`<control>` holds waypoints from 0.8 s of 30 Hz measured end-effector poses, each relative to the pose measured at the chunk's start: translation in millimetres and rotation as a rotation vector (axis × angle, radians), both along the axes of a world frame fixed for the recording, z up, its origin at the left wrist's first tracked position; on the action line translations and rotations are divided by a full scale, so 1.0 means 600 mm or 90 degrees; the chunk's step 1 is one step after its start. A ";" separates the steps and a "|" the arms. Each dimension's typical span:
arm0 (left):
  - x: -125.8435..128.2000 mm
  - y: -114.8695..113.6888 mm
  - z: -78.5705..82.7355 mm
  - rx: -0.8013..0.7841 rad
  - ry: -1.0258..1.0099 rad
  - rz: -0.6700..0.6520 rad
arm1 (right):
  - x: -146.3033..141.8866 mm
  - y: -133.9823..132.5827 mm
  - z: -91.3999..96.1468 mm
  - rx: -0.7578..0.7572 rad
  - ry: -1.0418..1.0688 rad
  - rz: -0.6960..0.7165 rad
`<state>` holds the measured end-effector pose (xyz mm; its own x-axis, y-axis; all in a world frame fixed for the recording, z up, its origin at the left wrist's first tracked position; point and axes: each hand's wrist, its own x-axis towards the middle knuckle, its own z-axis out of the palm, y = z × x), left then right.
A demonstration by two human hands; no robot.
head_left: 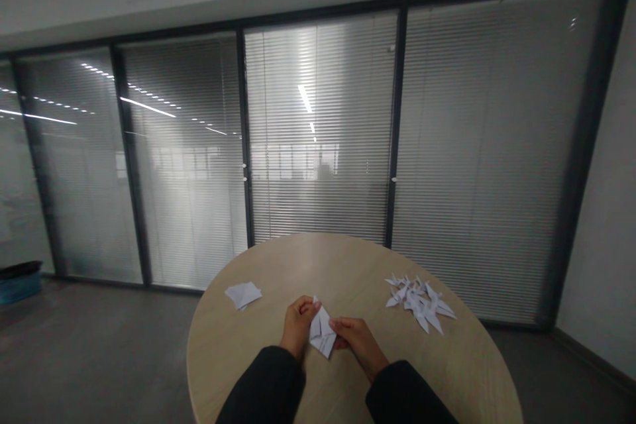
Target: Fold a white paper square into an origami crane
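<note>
A partly folded piece of white paper [322, 334], with creased flaps and some print near its lower edge, is held between my two hands over the round table. My left hand [298, 324] pinches its upper left edge between thumb and fingers. At the right edge, my right hand [358, 339] grips it, thumb on top and fingers partly hidden underneath. To the left lies a small stack of white paper sheets [243, 295]. On the right is a pile of folded white paper cranes [420, 301] with pointed tips.
The round wooden table [318, 258] has its far edge close to a glass partition [322, 112] with blinds. A blue bin with a dark liner [20, 283] stands on the floor at far left. A white wall [603, 245] rises at right.
</note>
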<state>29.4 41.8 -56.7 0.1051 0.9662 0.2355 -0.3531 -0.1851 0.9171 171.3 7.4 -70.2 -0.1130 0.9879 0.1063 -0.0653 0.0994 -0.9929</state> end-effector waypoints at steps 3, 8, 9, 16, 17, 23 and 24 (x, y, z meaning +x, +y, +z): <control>0.001 -0.002 0.002 0.004 0.005 -0.010 | 0.002 0.002 -0.003 0.005 -0.004 -0.010; 0.004 0.000 -0.004 -0.022 0.052 -0.041 | 0.006 0.005 -0.009 0.034 -0.036 -0.041; 0.004 0.001 -0.006 -0.027 0.061 -0.045 | 0.006 0.005 -0.009 0.040 -0.046 -0.044; 0.003 0.006 -0.014 -0.024 0.080 -0.033 | 0.006 0.006 -0.008 0.040 -0.063 -0.040; 0.003 0.006 -0.014 -0.022 0.076 -0.033 | 0.006 0.005 -0.007 0.045 -0.064 -0.037; 0.007 0.001 -0.007 -0.025 0.061 -0.034 | 0.007 0.002 -0.005 0.094 -0.097 -0.052; 0.007 0.000 -0.005 -0.026 0.060 -0.031 | 0.007 0.001 -0.005 0.109 -0.114 -0.069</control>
<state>33.9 41.8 -59.6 0.1717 0.9679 0.1834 -0.2727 -0.1322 0.9530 175.7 8.3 -72.9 -0.0398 0.9645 0.2611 0.1294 0.2641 -0.9558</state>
